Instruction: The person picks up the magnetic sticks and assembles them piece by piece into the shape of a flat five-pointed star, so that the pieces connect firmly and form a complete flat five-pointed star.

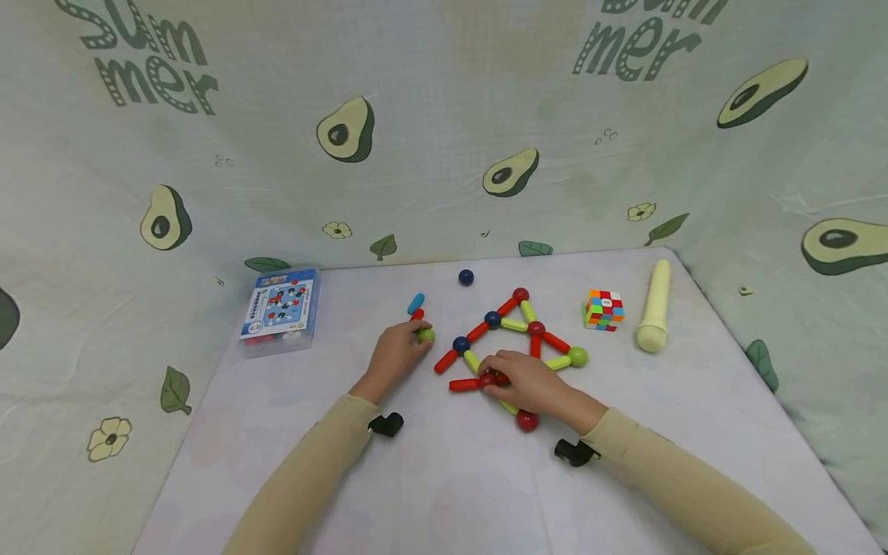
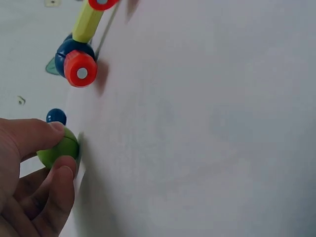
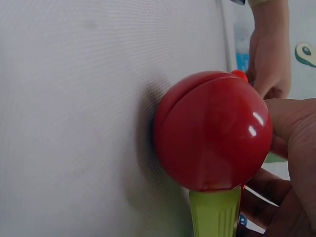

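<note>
My left hand [image 1: 392, 353] pinches a green ball [image 2: 59, 152] between thumb and fingers, low over the table. Just beyond it lie a short red rod [image 1: 417, 314] and a blue rod [image 1: 415, 303]. At the near part of a flat frame of magnetic rods and balls, my right hand [image 1: 530, 383] holds a red ball [image 1: 489, 380] with fingertips and thumb. A red rod [image 1: 463, 385] sticks out left from that ball. Nearer me a yellow-green rod [image 3: 216, 212] joins another red ball [image 3: 212, 131]. The right hand covers some of the frame's joints.
A dark blue ball [image 1: 466, 277] lies near the back edge. To the right are a colour cube [image 1: 604, 310] and a cream microphone-shaped object [image 1: 654, 307]. At the back left sits a clear box [image 1: 280, 312] with a blue label. Printed cloth hangs behind the table.
</note>
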`<state>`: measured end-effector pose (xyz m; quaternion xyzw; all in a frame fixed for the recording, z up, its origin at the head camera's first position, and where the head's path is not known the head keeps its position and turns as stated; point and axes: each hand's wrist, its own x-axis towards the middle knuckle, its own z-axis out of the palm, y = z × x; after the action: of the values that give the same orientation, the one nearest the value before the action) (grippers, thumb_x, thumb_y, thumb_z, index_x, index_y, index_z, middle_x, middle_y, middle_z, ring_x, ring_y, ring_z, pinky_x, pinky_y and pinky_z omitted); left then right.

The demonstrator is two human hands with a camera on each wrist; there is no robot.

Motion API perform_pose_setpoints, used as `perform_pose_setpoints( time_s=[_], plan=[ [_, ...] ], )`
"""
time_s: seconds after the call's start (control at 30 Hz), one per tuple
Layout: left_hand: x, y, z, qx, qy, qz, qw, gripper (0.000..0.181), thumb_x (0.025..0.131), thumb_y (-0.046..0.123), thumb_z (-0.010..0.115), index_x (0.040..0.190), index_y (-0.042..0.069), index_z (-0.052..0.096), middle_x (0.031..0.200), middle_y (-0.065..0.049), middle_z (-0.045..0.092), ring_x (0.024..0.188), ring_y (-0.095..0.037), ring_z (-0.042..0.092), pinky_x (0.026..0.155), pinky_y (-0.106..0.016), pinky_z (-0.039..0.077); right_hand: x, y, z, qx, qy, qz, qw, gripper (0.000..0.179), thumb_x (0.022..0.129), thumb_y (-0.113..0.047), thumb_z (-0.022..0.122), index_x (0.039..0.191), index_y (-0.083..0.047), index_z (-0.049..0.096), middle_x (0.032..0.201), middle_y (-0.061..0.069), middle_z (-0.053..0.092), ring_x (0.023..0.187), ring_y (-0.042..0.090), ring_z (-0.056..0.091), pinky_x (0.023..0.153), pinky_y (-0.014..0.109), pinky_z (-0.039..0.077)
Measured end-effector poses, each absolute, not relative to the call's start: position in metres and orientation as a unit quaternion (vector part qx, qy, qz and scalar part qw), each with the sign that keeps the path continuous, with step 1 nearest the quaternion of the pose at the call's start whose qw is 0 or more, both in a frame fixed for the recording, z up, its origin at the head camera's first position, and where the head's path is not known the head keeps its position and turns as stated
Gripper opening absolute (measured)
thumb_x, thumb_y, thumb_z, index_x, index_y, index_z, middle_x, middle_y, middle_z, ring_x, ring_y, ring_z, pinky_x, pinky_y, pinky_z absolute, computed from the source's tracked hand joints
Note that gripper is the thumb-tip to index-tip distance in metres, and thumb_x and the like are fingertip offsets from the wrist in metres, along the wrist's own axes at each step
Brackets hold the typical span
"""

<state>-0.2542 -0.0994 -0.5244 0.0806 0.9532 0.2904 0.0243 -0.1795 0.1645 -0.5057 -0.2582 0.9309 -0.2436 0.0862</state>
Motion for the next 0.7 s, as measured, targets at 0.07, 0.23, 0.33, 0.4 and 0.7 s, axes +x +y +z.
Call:
perform_pose_setpoints(
  time_s=[0.07,0.23,0.33,0.4,0.7],
  plan=[
    [-0.248,-0.103,-0.525,0.076,0.951,0.298,0.028,0.035,0.092,0.025,0.078,0.125,0.017,0.071,0.11,0.0,0.069,0.082,-0.018,0.055,0.071,-0.029,0.051,-0.179,0.164,-0.506,-0.258,0.932,-0.24,0.086,0.026,0.093,-0.029,0.076,0.118,-0.024,0.068,0.103,-0.008,0.062,0.093,0.011,0.056,0.081,0.03,0.053],
    [-0.232,-0.112,-0.528,0.08,0.945,0.314,0.037,0.034,0.09,0.026,0.08,0.122,0.019,0.071,0.104,0.001,0.066,0.07,-0.017,0.054,0.062,-0.026,0.047,-0.18,0.164,-0.506,-0.259,0.936,-0.224,0.082,0.03,0.091,-0.031,0.078,0.119,-0.024,0.069,0.103,-0.008,0.061,0.093,0.01,0.055,0.079,0.029,0.053],
    [-0.223,-0.116,-0.529,0.09,0.942,0.321,0.047,0.033,0.09,0.027,0.08,0.12,0.022,0.07,0.097,0.002,0.064,0.067,-0.015,0.053,0.058,-0.026,0.045,-0.18,0.164,-0.506,-0.258,0.937,-0.221,0.081,0.031,0.091,-0.03,0.078,0.119,-0.024,0.069,0.102,-0.008,0.061,0.092,0.01,0.055,0.079,0.029,0.053],
    [-0.217,-0.119,-0.529,0.098,0.939,0.325,0.054,0.032,0.09,0.027,0.08,0.119,0.022,0.07,0.096,0.003,0.063,0.067,-0.014,0.053,0.058,-0.026,0.044,-0.18,0.164,-0.507,-0.257,0.937,-0.223,0.081,0.031,0.091,-0.03,0.078,0.119,-0.024,0.069,0.101,-0.009,0.061,0.091,0.01,0.055,0.078,0.028,0.053],
    [-0.199,-0.128,-0.529,0.114,0.931,0.335,0.09,0.038,0.086,0.028,0.084,0.117,0.017,0.066,0.092,0.005,0.061,0.072,-0.014,0.054,0.063,-0.027,0.048,-0.18,0.163,-0.509,-0.252,0.937,-0.226,0.081,0.03,0.091,-0.03,0.078,0.119,-0.024,0.069,0.099,-0.009,0.059,0.089,0.009,0.054,0.075,0.027,0.052]
  ],
)
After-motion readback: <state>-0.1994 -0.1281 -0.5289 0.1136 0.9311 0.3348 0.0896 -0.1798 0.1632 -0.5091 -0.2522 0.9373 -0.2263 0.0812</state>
